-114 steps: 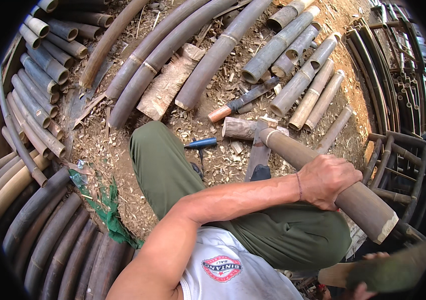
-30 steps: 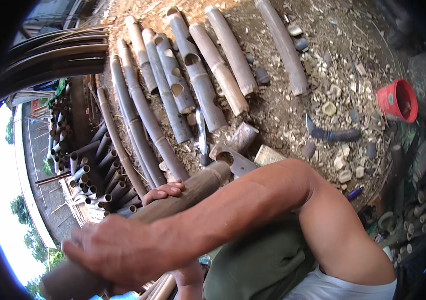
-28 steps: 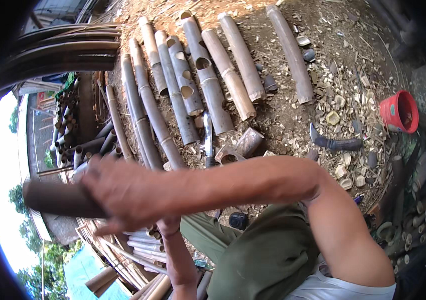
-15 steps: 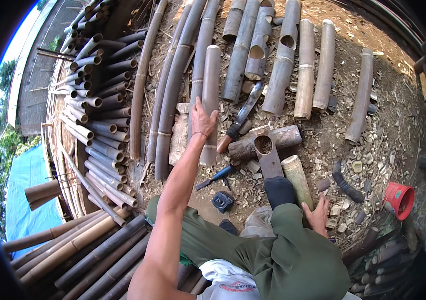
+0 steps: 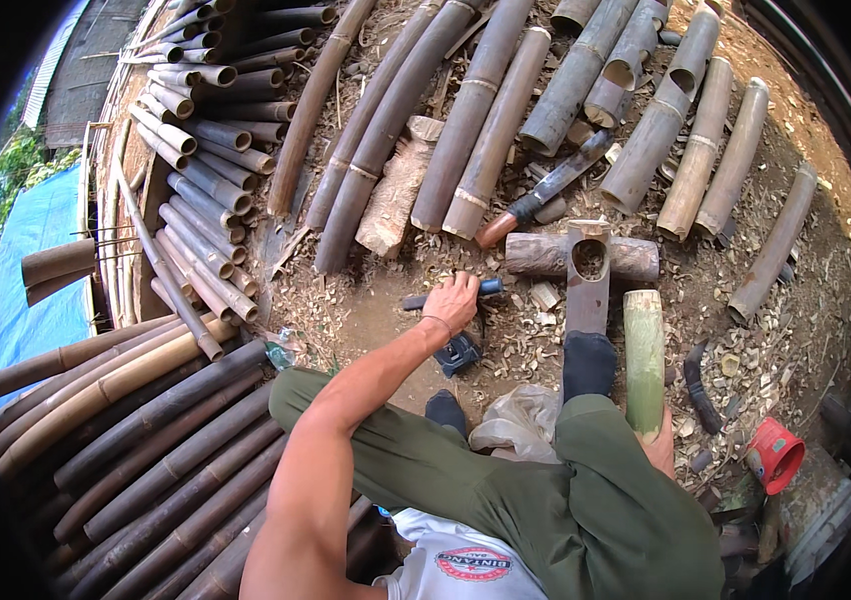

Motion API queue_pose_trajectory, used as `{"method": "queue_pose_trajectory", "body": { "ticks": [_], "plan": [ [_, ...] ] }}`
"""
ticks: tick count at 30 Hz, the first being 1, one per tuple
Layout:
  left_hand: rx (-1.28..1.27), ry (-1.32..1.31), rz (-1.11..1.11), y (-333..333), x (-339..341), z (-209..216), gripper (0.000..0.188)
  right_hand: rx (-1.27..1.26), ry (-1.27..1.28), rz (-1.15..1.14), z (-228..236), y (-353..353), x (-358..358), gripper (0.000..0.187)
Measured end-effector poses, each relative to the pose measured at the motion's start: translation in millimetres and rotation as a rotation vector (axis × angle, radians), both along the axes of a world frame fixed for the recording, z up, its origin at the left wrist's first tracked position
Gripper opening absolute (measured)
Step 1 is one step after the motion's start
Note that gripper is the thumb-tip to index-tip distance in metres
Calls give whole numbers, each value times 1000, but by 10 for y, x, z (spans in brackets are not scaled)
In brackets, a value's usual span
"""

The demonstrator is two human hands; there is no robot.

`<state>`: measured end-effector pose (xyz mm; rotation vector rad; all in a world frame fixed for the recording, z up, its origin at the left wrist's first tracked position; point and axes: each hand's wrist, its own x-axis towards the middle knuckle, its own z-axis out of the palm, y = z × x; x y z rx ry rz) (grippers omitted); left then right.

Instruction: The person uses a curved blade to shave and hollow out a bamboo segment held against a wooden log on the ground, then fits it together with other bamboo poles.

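Note:
My left hand (image 5: 454, 303) is down at the ground, its fingers curled over a blue-handled chisel (image 5: 491, 287); the dark blade sticks out to the left. Just below it lies a black tape measure (image 5: 458, 354). My right hand (image 5: 660, 445), partly hidden by my trouser leg, grips the lower end of a thick, pale green wooden club (image 5: 644, 350) standing out ahead of my knee. Between the hands, a bamboo piece (image 5: 587, 300) with an oval cut-out leans on a short log (image 5: 636, 257). My dark-socked foot (image 5: 589, 365) presses on its near end.
Long bamboo poles (image 5: 476, 120) and notched bamboo tubes (image 5: 671, 110) lie across the far ground. A machete (image 5: 556, 185) rests near the log. Stacked bamboo (image 5: 166, 460) fills the left side. A red bucket (image 5: 776, 455) stands at right, amid wood chips.
My left hand has left the bamboo pole and come down to the chisel. The pole has shifted beside the others. My right hand has taken hold of the club. The view has turned.

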<state>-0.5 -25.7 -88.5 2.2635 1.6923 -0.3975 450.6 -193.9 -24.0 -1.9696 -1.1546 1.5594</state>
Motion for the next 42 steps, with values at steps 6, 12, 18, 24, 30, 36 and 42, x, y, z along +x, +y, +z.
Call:
{"method": "queue_pose_trajectory", "body": {
  "ticks": [6,12,18,24,30,36,42],
  "plan": [
    [5,-719,209,609,353,1001,46,178,160,-156,611,359,232,96],
    [-93,-1052,95,1393,1309,1840,37,490,499,-347,1160,838,237,92],
    [-176,-909,-152,1686,2119,1886,41,633,570,-468,1453,1215,119,93],
    [-241,-814,-323,1768,2285,1537,38,616,447,-318,1389,1113,416,90],
    [-230,-787,-323,1675,2250,1500,36,573,382,-278,1427,1221,299,86],
    [-178,-833,-327,1594,2223,1495,35,612,236,-246,1268,1364,73,89],
    [-162,-817,-292,1478,2056,1507,33,560,113,-18,1584,1761,-90,99]
  ]
}}
